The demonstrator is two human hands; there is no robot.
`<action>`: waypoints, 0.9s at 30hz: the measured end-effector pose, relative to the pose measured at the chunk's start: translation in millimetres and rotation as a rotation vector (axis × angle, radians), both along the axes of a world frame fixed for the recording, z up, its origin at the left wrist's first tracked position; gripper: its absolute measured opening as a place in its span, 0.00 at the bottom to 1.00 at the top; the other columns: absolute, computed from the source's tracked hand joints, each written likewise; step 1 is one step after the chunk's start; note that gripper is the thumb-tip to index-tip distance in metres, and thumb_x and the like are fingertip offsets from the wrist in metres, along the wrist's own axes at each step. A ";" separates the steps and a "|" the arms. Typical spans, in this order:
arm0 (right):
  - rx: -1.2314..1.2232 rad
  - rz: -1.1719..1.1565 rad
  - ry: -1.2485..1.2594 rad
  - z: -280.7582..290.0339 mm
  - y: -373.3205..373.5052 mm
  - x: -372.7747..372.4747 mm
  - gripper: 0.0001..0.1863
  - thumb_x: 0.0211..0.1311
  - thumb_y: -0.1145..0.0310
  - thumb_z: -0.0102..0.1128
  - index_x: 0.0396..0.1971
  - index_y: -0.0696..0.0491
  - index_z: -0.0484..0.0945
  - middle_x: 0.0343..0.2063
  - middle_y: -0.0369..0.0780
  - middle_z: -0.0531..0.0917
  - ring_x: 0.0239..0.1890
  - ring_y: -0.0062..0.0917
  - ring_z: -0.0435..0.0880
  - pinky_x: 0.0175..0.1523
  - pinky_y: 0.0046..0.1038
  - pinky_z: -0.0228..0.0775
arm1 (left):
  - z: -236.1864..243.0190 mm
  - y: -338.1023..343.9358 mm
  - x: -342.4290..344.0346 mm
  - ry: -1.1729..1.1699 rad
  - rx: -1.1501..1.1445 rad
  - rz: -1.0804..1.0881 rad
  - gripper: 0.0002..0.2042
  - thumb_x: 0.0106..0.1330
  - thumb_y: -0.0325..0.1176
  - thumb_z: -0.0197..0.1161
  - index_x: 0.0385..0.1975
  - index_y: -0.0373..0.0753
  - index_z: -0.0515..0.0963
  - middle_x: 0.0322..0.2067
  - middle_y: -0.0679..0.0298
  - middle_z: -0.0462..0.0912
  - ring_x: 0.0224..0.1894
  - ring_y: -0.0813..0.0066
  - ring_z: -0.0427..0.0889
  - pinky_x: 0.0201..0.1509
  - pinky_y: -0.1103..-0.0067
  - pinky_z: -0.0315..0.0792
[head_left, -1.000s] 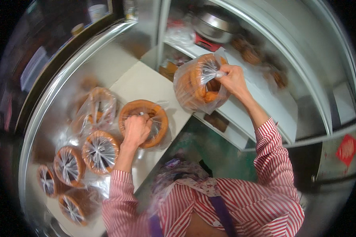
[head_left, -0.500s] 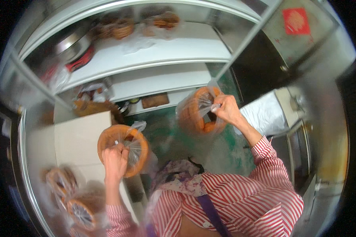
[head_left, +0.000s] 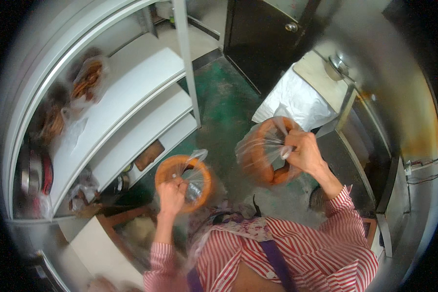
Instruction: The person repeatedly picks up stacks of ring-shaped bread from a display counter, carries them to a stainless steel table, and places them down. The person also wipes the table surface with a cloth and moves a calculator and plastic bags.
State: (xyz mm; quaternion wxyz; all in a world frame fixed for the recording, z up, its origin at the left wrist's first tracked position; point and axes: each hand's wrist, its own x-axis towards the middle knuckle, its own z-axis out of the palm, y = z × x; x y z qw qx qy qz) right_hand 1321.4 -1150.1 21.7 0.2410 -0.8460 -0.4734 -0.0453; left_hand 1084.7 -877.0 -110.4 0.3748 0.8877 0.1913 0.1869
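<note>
My left hand [head_left: 171, 195] is closed around the gathered neck of a clear plastic bag [head_left: 197, 156]. Inside is a thick orange-brown ring [head_left: 207, 182], probably bread-like, with an open middle. My right hand [head_left: 304, 152] grips the twisted top of a second clear plastic bag [head_left: 248, 148]. That one holds orange-brown rings [head_left: 264, 165] stacked together, partly blurred. Both bags hang in the air in front of my body, apart from each other. The fingertips of each hand are partly hidden by the bunched plastic.
White shelves [head_left: 136, 78] stand at the left, bearing bagged brown rings [head_left: 88, 80] and a round metal-and-red appliance [head_left: 39, 175]. A silver-covered surface [head_left: 297, 97] with a metal pot [head_left: 337, 67] is at the right. Beyond the green floor [head_left: 219, 97] is a dark door [head_left: 263, 41].
My view has turned to the right, so the shelves now lie at the left and the door shows. Both bags stay in my hands; the white counter has slid toward the lower left.
</note>
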 end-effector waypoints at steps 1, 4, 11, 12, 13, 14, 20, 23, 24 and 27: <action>-0.005 -0.030 -0.007 8.6 -0.4 1.5 0.04 0.34 0.79 0.59 0.14 0.60 0.72 0.17 0.45 0.74 0.20 0.39 0.75 0.25 0.35 0.66 | 2.8 6.0 20.2 -0.008 0.000 -0.045 0.11 0.58 0.33 0.58 0.19 0.33 0.77 0.19 0.46 0.77 0.24 0.48 0.78 0.29 0.63 0.69; -0.041 -0.180 -0.027 30.7 -0.5 12.4 0.05 0.34 0.79 0.58 0.14 0.61 0.71 0.16 0.45 0.72 0.19 0.39 0.74 0.25 0.35 0.64 | 6.1 18.6 73.3 0.062 -0.090 -0.104 0.12 0.58 0.34 0.58 0.18 0.32 0.76 0.19 0.45 0.75 0.24 0.47 0.77 0.29 0.61 0.68; -0.044 -0.314 -0.073 77.0 34.5 21.7 0.02 0.34 0.80 0.55 0.14 0.61 0.73 0.15 0.45 0.72 0.17 0.34 0.72 0.24 0.33 0.62 | 8.0 37.1 156.4 -0.126 -0.131 -0.230 0.14 0.60 0.34 0.58 0.15 0.32 0.74 0.17 0.46 0.75 0.22 0.48 0.76 0.27 0.62 0.67; -0.055 -0.330 -0.047 79.9 42.9 17.9 0.02 0.33 0.81 0.55 0.14 0.61 0.73 0.16 0.45 0.73 0.17 0.35 0.73 0.24 0.33 0.63 | 7.6 40.5 155.4 -0.067 -0.203 -0.235 0.14 0.60 0.34 0.58 0.16 0.32 0.74 0.17 0.46 0.75 0.21 0.49 0.76 0.26 0.63 0.68; -0.076 -0.355 -0.019 83.7 47.4 21.4 0.04 0.32 0.80 0.55 0.15 0.61 0.74 0.17 0.46 0.74 0.19 0.36 0.74 0.25 0.34 0.65 | 11.7 45.3 162.7 -0.092 -0.153 -0.258 0.14 0.60 0.34 0.58 0.16 0.32 0.74 0.17 0.46 0.75 0.21 0.49 0.76 0.26 0.63 0.68; -0.096 -0.354 -0.014 89.7 52.2 26.6 0.04 0.32 0.80 0.56 0.15 0.61 0.74 0.18 0.46 0.74 0.19 0.37 0.75 0.26 0.35 0.65 | 16.7 48.6 170.0 -0.117 -0.104 -0.277 0.14 0.60 0.34 0.58 0.16 0.32 0.74 0.17 0.46 0.75 0.21 0.49 0.76 0.25 0.64 0.68; -0.002 -0.272 0.036 89.8 128.9 95.5 0.04 0.34 0.78 0.59 0.15 0.61 0.74 0.18 0.47 0.75 0.21 0.42 0.75 0.26 0.36 0.65 | 48.9 121.7 230.4 0.028 0.043 -0.176 0.14 0.60 0.34 0.58 0.16 0.31 0.75 0.17 0.46 0.75 0.21 0.49 0.77 0.27 0.62 0.69; 0.018 -0.212 0.107 78.8 176.8 133.2 0.05 0.34 0.78 0.59 0.14 0.60 0.72 0.18 0.47 0.75 0.21 0.43 0.75 0.27 0.37 0.66 | 56.1 162.7 247.7 -0.010 -0.047 -0.083 0.13 0.60 0.34 0.58 0.17 0.31 0.75 0.17 0.46 0.75 0.21 0.49 0.77 0.28 0.62 0.68; 0.026 -0.185 0.122 77.0 191.4 147.6 0.05 0.35 0.78 0.59 0.14 0.60 0.72 0.18 0.47 0.75 0.21 0.43 0.75 0.27 0.37 0.66 | 59.9 177.0 257.0 0.030 -0.061 -0.070 0.13 0.60 0.34 0.58 0.17 0.31 0.75 0.16 0.46 0.75 0.21 0.50 0.77 0.28 0.62 0.68; 0.058 -0.124 0.125 84.5 233.2 218.7 0.07 0.36 0.73 0.62 0.15 0.58 0.73 0.17 0.47 0.74 0.22 0.42 0.76 0.27 0.36 0.66 | 86.2 216.5 311.3 0.072 -0.131 0.024 0.13 0.60 0.33 0.57 0.18 0.30 0.75 0.16 0.46 0.74 0.20 0.51 0.76 0.27 0.64 0.67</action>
